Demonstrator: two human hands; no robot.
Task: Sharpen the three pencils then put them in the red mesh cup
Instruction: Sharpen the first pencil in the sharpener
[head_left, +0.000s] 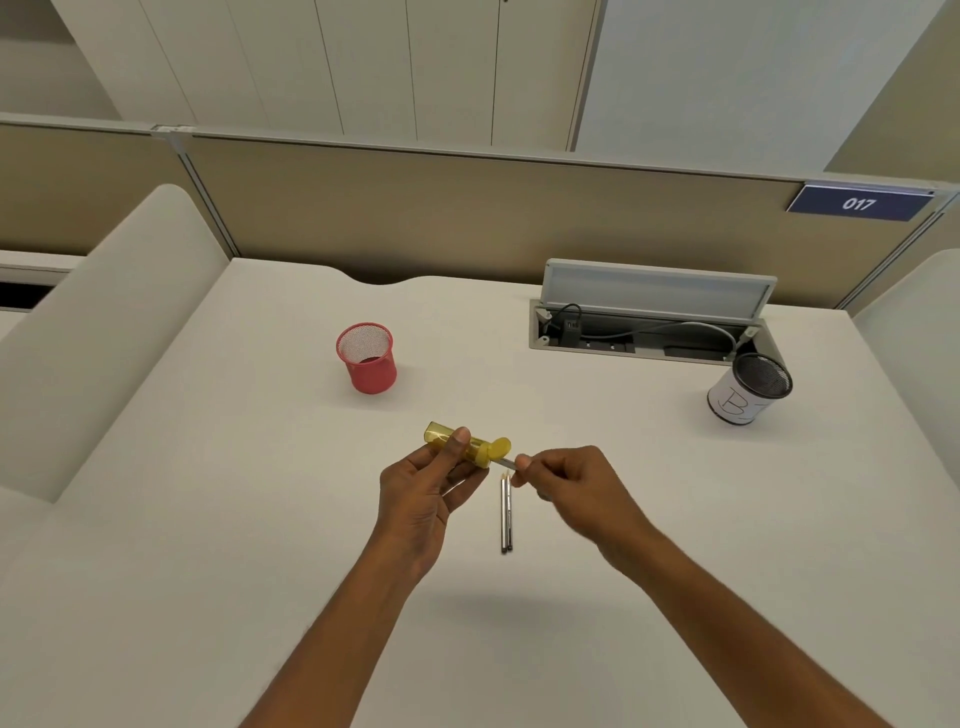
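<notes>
Two bare forearms reach in from the near edge of the white table (623, 467), and at their ends the hands meet above its middle. The left hand (415, 499) is wrapped around a translucent yellow plastic tube sharpener (457, 444), thumb across the barrel, its round lid flipped open at the right end. The right hand (566, 478) pinches a thin grey pencil (508, 463) between thumb and fingertips, very close to the sharpener's mouth, so only a short stretch of the shaft shows and its tip seems to be already inside. To do this step well, I would judge, the pencil should stay in line with the barrel while it is twisted, with light inward pressure, the left hand keeping the tube steady; a slanted push would likely snap the lead. Just beneath the hands, two more grey pencils (506, 512) lie side by side on the table, touching, points toward the far edge; whether they are sharpened is too small to tell. The red mesh cup (368, 358) stands upright and apparently empty toward the far left, well apart, with nothing between it and the hands. Toward the far right stands a black mesh cup wrapped in white paper (745, 392), beside an open cable tray (649, 332) at the far edge.
</notes>
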